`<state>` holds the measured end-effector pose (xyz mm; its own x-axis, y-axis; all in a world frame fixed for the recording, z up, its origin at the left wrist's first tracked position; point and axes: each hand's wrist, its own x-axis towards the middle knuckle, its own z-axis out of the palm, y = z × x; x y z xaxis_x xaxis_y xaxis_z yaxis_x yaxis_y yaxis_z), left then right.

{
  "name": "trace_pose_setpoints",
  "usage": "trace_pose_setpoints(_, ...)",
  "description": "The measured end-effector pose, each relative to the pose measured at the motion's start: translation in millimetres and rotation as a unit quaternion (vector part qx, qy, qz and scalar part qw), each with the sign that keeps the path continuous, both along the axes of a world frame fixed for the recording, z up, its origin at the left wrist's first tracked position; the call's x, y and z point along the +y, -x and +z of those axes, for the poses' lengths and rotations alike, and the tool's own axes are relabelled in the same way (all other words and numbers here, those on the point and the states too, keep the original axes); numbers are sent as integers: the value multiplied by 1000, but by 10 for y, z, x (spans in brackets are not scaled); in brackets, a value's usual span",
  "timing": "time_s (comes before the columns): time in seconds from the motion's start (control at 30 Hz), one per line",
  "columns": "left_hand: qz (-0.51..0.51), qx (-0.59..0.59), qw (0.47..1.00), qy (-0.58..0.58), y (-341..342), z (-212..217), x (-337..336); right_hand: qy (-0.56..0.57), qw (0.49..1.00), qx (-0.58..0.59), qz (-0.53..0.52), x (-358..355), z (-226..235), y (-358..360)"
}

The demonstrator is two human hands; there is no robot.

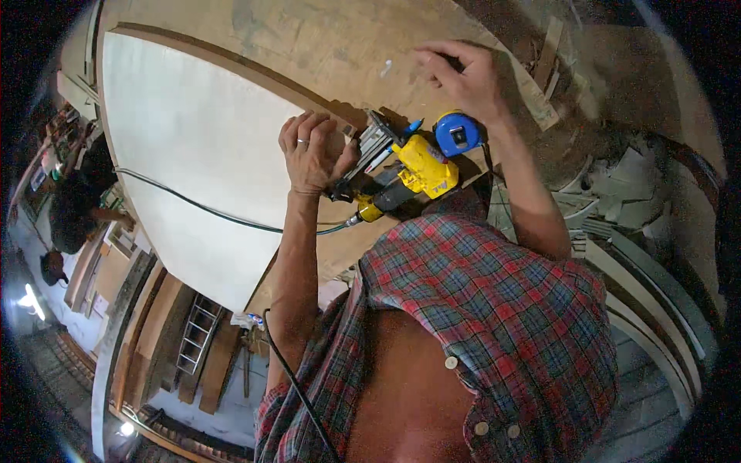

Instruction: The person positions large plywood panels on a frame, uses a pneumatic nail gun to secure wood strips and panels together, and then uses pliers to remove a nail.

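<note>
My left hand [315,150], with a ring on one finger, rests at the right-hand end of a large white panel [193,147]. Its fingers are curled in and closed; whatever they grip is hidden. Right beside it a yellow and black nail gun [423,166] lies on the plywood tabletop [309,46], joined to a dark air hose [224,218] that runs across the panel. A blue tape measure [457,133] sits against the tool. Beyond the tape measure, my right hand [467,77] hovers over the tabletop, fingers loosely bent and apart, nothing visible in them.
A pen [380,160] and a blue-capped item [415,125] lie by the nail gun. A small white piece [386,69] is on the tabletop. Curved strips [656,309] stand at right, scraps beyond. Boards and a ladder [198,333] stand at lower left; another person [81,197] is at far left.
</note>
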<state>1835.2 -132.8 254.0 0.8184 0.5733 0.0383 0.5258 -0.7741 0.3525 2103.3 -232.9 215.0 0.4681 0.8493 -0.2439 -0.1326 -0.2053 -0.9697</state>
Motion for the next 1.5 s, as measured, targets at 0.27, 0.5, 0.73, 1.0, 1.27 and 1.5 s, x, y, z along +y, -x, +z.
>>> trace_pose_setpoints(0.27, -23, -1, 1000, -15, 14, -92, 68, 7, 989, -146, 23, 6, -33, -25)
trace_pose_setpoints(0.5, 107, -171, 980, 5, 69, -313, 82, -4, 993, -116, 16, 17, 40, -21)
trace_pose_setpoints(0.73, 206, -102, 973, 13, 67, -247, 103, -2, 992, -126, 29, 74, 98, -98)
trace_pose_setpoints(1.0, 258, -152, 954, 2, -28, -250, 115, -66, 978, -190, 51, 72, 84, -155)
trace_pose_setpoints(1.27, 215, -70, 971, -83, -18, -148, 205, 23, 983, 158, -91, -618, 569, 226)
trace_pose_setpoints(1.5, 265, -9, 962, -61, -126, 47, 274, 236, 935, 258, 56, -1463, 974, 1098)
